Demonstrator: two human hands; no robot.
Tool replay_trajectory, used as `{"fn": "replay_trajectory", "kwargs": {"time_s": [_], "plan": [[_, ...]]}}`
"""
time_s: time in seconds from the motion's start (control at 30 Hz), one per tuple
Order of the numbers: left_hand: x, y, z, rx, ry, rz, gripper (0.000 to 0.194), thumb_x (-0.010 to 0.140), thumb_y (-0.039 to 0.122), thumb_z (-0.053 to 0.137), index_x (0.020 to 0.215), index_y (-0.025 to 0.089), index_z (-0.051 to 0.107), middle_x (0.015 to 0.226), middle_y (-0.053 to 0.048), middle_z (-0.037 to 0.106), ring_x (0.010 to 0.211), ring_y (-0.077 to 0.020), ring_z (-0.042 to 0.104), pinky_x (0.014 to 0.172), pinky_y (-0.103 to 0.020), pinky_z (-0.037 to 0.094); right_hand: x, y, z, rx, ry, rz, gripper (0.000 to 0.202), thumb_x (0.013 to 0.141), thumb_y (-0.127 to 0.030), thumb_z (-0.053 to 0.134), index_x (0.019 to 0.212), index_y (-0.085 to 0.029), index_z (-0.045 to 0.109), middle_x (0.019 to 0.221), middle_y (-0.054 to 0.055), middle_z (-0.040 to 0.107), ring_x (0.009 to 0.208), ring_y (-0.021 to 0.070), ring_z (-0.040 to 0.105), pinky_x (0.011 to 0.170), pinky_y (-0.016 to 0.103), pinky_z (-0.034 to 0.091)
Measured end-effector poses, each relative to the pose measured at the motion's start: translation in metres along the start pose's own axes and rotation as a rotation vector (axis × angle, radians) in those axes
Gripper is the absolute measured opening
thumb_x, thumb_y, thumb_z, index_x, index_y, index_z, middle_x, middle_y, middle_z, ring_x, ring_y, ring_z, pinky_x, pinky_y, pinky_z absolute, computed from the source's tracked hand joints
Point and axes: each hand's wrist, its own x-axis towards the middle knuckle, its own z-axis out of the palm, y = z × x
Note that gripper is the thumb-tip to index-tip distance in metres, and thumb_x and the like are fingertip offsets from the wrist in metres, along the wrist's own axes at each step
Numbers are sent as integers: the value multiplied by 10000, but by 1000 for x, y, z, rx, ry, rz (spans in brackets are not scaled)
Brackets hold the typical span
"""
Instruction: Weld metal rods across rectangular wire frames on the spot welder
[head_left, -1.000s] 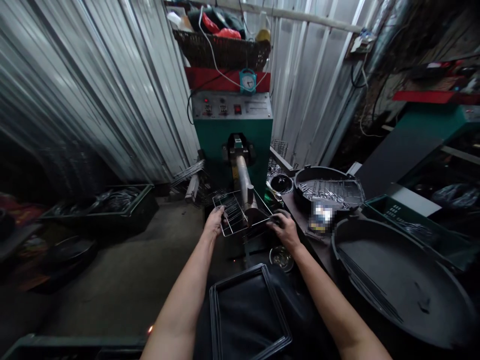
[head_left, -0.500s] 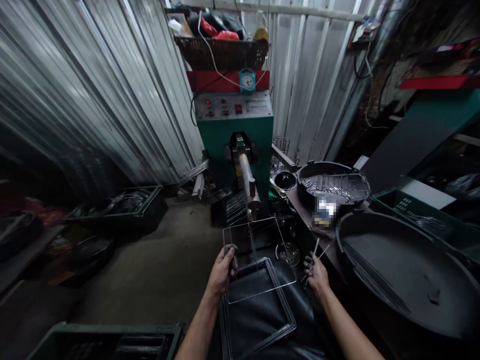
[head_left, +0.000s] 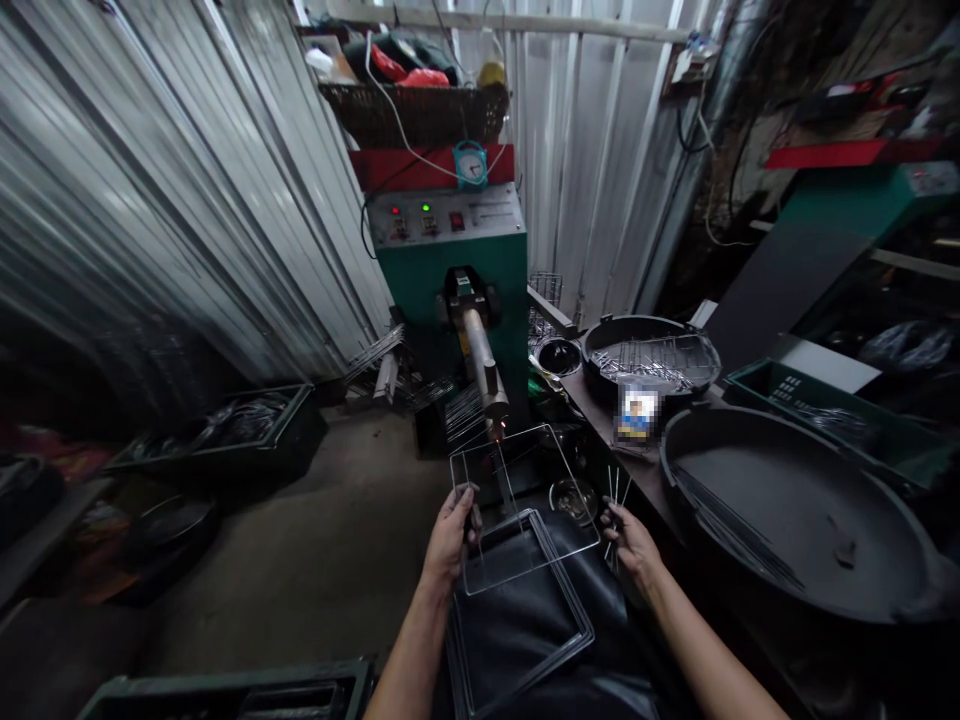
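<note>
My left hand is closed on the left side of a rectangular wire frame. The frame's far edge lies at the tip of the spot welder's electrode, where small orange sparks glow. Several thin metal rods stick out, fanned, from the closed fingers of my right hand, just right of the frame. Below, a stack of similar wire frames rests on black sheeting over my lap. On the green welder, a red and a green light are lit.
Right of the welder, a round black pan holds wire pieces, and a larger black pan holds dark rods. Green crates stand at the left, front left and far right. A small bowl sits beyond the frame.
A green light has come on at the welder's panel and sparks have appeared at the electrode. The rods in my right hand have turned more upright. The view has swung slightly right.
</note>
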Motion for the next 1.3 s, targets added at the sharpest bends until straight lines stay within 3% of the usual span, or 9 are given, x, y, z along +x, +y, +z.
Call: {"fn": "replay_trajectory", "kwargs": {"time_s": [0.13,0.37,0.47,0.63,0.73,0.8,0.93,1.1,1.3], "plan": [[1,-2,-2,14,-2,-4,340,673,461,557,871,198,470,430,89,435,298,-27,302,331,-144,215,-6,0,-2,-16,-111,18,156,639,-145,635,785,-137,579,609,1,579,523,104,566,472,205,489],[-7,4,-10,160,17,-1,322,676,456,553,867,205,490,432,82,457,304,-33,326,319,-135,203,-6,-13,8,-85,-216,-83,276,605,-237,689,846,-159,579,654,-3,598,577,117,574,527,237,479],[-15,2,-23,133,62,0,290,688,435,550,860,208,493,414,89,445,299,-30,308,319,-132,207,-9,-15,15,-226,-208,-258,272,655,-315,640,876,-170,579,690,-6,597,555,96,542,509,213,448],[-26,6,-40,64,151,24,247,695,396,558,847,213,489,423,85,458,317,-37,333,336,-134,252,-11,12,7,-761,-163,-723,239,718,-300,551,916,-166,572,829,36,608,753,151,565,711,282,439],[-30,14,-44,83,166,42,228,700,383,554,833,207,497,422,81,458,318,-35,333,334,-131,253,-10,28,-1,-1058,-308,-810,179,735,-233,504,889,-170,570,795,43,608,751,172,574,727,310,437],[-32,19,-47,117,175,38,237,692,388,559,825,200,503,418,79,454,308,-33,325,318,-131,228,-15,26,3,-1163,-439,-863,177,757,-193,451,884,-174,573,836,58,603,808,180,569,755,322,433],[-35,25,-49,160,138,-7,255,682,397,563,823,192,507,402,81,442,287,-28,302,311,-134,202,-47,-1,34,-1246,-744,-972,257,788,-189,438,1029,-184,525,962,76,561,915,170,532,806,320,421],[-38,26,-45,99,110,-16,249,674,384,572,824,195,508,394,81,440,278,-27,289,315,-140,195,-97,-21,67,-1484,-1160,-911,489,749,-276,537,1205,-171,392,1129,115,466,1003,187,489,806,297,420],[-42,30,-44,31,51,-10,205,697,357,555,818,199,506,389,82,437,277,-25,284,338,-145,229,-113,-14,72,-1753,-1269,-813,638,721,-241,566,1286,-168,278,1201,141,400,1013,224,492,784,321,431]]}}
